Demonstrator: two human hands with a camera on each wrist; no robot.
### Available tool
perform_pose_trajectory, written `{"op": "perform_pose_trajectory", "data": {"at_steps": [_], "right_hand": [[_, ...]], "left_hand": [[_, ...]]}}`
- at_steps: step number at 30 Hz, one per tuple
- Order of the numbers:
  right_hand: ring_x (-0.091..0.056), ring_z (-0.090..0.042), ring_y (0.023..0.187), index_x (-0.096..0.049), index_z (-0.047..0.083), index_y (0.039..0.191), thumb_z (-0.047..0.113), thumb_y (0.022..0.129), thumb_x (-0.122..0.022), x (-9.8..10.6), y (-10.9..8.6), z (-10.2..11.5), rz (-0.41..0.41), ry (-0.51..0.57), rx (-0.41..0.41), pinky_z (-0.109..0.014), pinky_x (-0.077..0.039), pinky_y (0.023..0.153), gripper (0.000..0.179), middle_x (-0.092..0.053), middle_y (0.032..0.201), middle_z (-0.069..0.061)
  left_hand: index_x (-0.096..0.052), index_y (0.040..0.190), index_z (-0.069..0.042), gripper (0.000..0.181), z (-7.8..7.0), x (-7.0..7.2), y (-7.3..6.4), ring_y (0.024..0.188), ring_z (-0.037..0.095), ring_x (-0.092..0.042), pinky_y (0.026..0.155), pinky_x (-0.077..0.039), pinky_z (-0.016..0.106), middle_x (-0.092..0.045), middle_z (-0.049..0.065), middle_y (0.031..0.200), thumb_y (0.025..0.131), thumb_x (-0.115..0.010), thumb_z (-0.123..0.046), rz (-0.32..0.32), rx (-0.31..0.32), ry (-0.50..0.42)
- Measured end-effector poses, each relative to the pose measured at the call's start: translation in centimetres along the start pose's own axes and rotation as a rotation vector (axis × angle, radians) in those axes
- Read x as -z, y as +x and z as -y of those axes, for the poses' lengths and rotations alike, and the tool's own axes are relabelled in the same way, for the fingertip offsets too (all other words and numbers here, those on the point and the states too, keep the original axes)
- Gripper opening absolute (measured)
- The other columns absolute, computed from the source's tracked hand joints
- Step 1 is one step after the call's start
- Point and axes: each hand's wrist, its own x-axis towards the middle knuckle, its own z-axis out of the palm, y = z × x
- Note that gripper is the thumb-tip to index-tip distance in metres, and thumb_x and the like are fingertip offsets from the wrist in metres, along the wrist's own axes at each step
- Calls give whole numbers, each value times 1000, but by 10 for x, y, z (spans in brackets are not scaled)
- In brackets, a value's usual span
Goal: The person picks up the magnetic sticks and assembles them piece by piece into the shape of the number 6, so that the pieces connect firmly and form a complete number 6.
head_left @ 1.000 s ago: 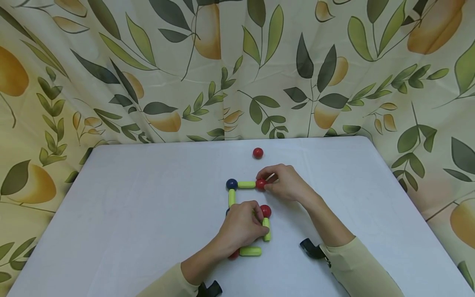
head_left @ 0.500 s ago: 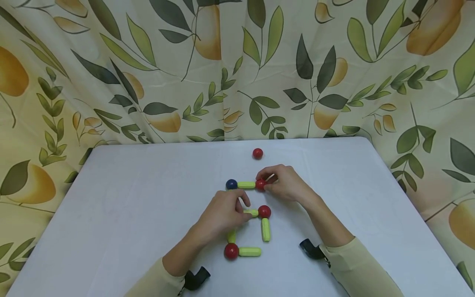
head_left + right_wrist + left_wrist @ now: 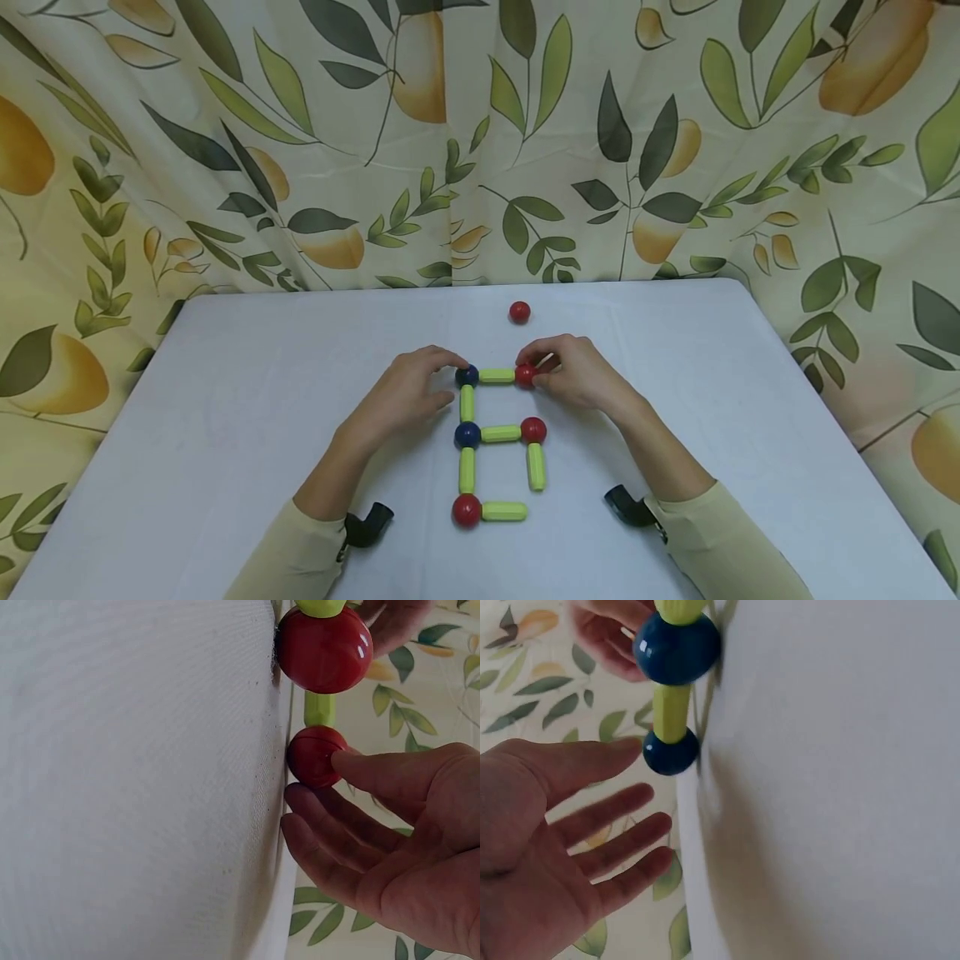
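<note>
Flat on the table lies a figure of balls joined by yellow-green rods. My right hand (image 3: 577, 371) pinches the red ball (image 3: 524, 376) at its far right corner; the right wrist view shows thumb and fingertips on that ball (image 3: 316, 756). At the far left corner, my left hand (image 3: 401, 392) has its index fingertip at the blue ball (image 3: 467, 377), fingers spread and thumb apart. A second blue ball (image 3: 467, 435) joins rods at mid-left. A rod (image 3: 500, 433) links it to another red ball (image 3: 533, 430), from which a rod (image 3: 536, 467) points towards me.
At the front left corner of the figure is a red ball (image 3: 467, 511) with a rod (image 3: 504, 511) pointing right, its other end free. A loose red ball (image 3: 519, 312) sits near the far edge of the white table (image 3: 300, 350). A patterned curtain (image 3: 480, 142) hangs behind.
My left hand has moved away from the middle of the figure, up and left to the far blue ball, uncovering the rods and middle blue ball. My right hand stays on its red ball.
</note>
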Motion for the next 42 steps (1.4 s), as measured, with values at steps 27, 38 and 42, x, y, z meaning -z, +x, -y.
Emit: {"op": "perform_pose_trajectory", "data": {"at_steps": [27,38,42], "right_hand": [[-66,-27,104,-75,14,121,3,93,-71,0,0,0,0,-10,13,-39,-59,90,30,-73,116,-9],[-67,-27,105,-75,13,121,5,93,-72,3,-1,-2,4,-13,40,-40,-60,91,29,-73,116,-9],[-68,-27,105,-75,11,121,7,94,-72,9,1,-1,-22,-26,35,-40,-59,89,27,-74,115,-9]], "left_hand": [[-69,136,-21,48,5,-14,5,137,23,-59,115,-47,46,-70,1,138,90,-83,-18,14,-4,-27],[-70,134,-21,47,1,-17,4,135,24,-60,114,-48,45,-69,2,138,89,-84,-18,-13,51,-65],[-70,134,-22,47,0,-17,3,135,24,-60,113,-49,45,-69,2,138,89,-83,-19,-12,63,-74]]}}
